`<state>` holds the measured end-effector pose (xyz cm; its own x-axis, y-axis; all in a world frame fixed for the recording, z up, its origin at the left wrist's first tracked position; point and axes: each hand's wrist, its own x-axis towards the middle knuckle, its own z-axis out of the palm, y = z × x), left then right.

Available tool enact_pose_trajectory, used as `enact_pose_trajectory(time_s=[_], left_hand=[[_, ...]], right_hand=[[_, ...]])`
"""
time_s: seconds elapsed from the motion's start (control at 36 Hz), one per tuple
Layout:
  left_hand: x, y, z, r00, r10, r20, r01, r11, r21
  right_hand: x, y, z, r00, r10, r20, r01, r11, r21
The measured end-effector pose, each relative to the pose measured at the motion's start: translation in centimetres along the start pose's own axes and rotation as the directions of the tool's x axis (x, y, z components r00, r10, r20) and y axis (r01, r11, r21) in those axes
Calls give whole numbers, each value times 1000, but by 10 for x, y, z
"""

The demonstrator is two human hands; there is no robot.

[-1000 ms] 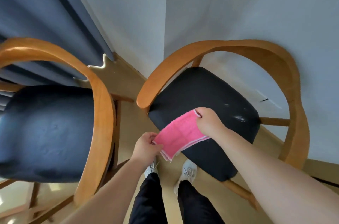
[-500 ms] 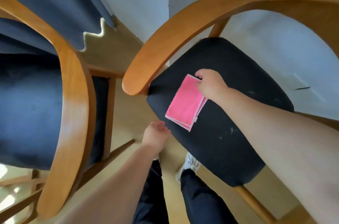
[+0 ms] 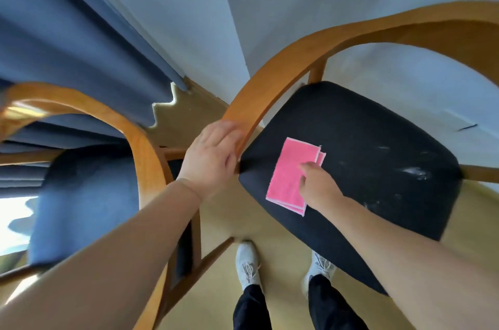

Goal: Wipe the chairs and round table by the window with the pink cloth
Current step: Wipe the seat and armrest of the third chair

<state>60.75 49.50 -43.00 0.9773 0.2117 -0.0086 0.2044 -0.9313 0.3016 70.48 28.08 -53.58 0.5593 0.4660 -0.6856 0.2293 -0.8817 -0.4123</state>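
Pink cloth [image 3: 289, 175] lies folded flat on the black seat [image 3: 364, 140], near its armrest-side corner. The right hand [image 3: 320, 187] rests on the cloth's right edge; whether it is pinching cannot be told. Left hand [image 3: 210, 159], previously below the seat corner, now clasps the armrest [image 3: 270, 81] end.

Two wooden armchairs with curved backs, one with a dark blue padded seat [image 3: 81, 202], one with a black padded seat [image 3: 378, 167]; one folded pink cloth [image 3: 289, 175]; two bare hands, left hand [image 3: 213, 159] and right hand [image 3: 320, 190]; two white laced shoes [image 3: 247, 265]; one blue pleated curtain [image 3: 67, 46].
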Motion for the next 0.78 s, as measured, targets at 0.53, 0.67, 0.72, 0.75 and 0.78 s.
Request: enact_pose_trajectory(time_s=[0.53,0.67,0.72,0.75,0.78], left_hand=[[18,-27,38,991,132,31,-129,988,-79],[18,-31,40,989,148,28,-145,986,-87],[18,-32,41,988,155,29,-152,984,-88],[18,-32,41,987,157,29,-154,984,-86],[18,-32,41,987,158,28,-155,985,-81]], right_hand=[[77,-15,106,930,-221,-294,103,924,-369],[92,-32,110,898,-390,-204,263,847,-461],[106,-46,108,882,-448,-149,336,817,-469],[114,-54,108,875,-470,-114,367,798,-478],[123,-60,109,870,-488,-77,393,778,-490]])
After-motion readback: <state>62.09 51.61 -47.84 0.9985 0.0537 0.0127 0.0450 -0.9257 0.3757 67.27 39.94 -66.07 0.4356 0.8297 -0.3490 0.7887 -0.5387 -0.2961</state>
